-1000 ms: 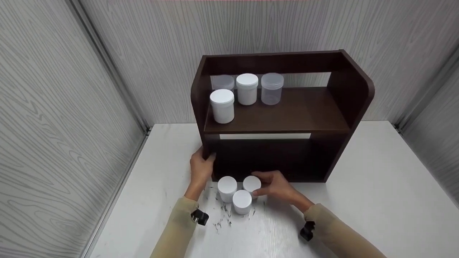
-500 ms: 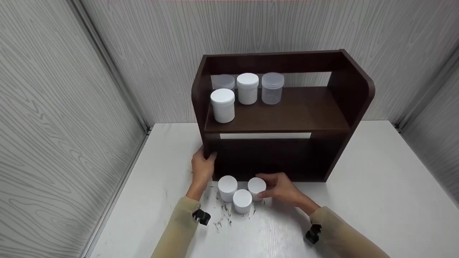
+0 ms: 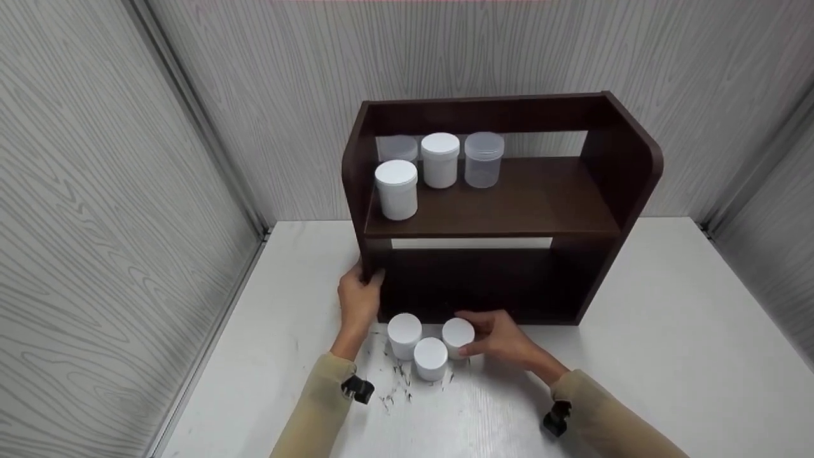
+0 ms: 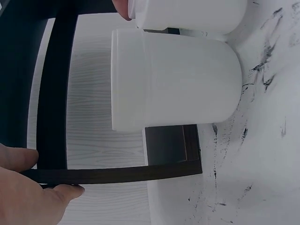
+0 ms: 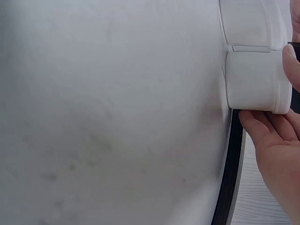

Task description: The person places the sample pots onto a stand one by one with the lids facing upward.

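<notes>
Three white lidded jars stand in a cluster on the table before a dark brown two-tier shelf point(image 3: 509, 232). Thumb and fingers of my right hand point(image 3: 502, 337) grip the rightmost jar point(image 3: 458, 338) by its side; in the right wrist view the thumb is at the lid of that jar point(image 5: 255, 80). The left jar point(image 3: 404, 337) and the front jar point(image 3: 430, 359) are untouched. My left hand point(image 3: 360, 299) grips the shelf's left side panel low down, and the left wrist view has the thumb and fingers of this hand point(image 4: 28, 192) on either side of the panel edge point(image 4: 117, 175).
On the upper tier stand two white jars, one in front point(image 3: 397, 191) and one behind point(image 3: 440, 161), plus a clear jar point(image 3: 483, 160) and another clear jar point(image 3: 399, 149) partly hidden. Dark scuffs point(image 3: 397, 381) mark the white table point(image 3: 267, 369). Panelled walls enclose it.
My right hand has shifted the rightmost jar slightly to the right, widening its gap from the left jar. My left hand still grips the shelf panel.
</notes>
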The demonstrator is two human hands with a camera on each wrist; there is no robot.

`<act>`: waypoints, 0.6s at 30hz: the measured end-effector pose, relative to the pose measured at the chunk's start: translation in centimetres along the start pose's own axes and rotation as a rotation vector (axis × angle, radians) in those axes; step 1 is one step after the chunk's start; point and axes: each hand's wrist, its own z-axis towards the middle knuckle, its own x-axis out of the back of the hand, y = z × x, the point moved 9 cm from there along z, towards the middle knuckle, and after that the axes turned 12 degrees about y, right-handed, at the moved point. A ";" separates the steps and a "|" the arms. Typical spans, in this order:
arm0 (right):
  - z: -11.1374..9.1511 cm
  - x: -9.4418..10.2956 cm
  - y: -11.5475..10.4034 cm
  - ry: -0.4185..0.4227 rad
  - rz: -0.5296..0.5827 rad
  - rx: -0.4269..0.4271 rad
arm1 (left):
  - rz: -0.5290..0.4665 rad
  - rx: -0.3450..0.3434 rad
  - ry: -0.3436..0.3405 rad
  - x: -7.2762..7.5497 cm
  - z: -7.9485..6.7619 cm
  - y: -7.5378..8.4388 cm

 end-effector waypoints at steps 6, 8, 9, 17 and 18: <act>-0.1 0.2 -0.1 0.007 -0.017 0.000 | 0.026 0.025 -0.008 -0.2 0.0 -0.1; -0.1 0.2 0.1 0.009 -0.014 -0.002 | 0.035 0.017 -0.010 -0.3 0.1 -0.1; -0.1 0.2 0.1 0.009 -0.012 -0.003 | 0.039 0.012 -0.010 -0.3 0.1 -0.1; -0.1 0.0 0.1 0.001 -0.003 0.000 | 0.063 -0.027 -0.003 -0.2 0.2 -0.2; -0.1 0.0 0.1 0.000 -0.004 0.002 | 0.064 -0.030 -0.004 -0.2 0.3 -0.2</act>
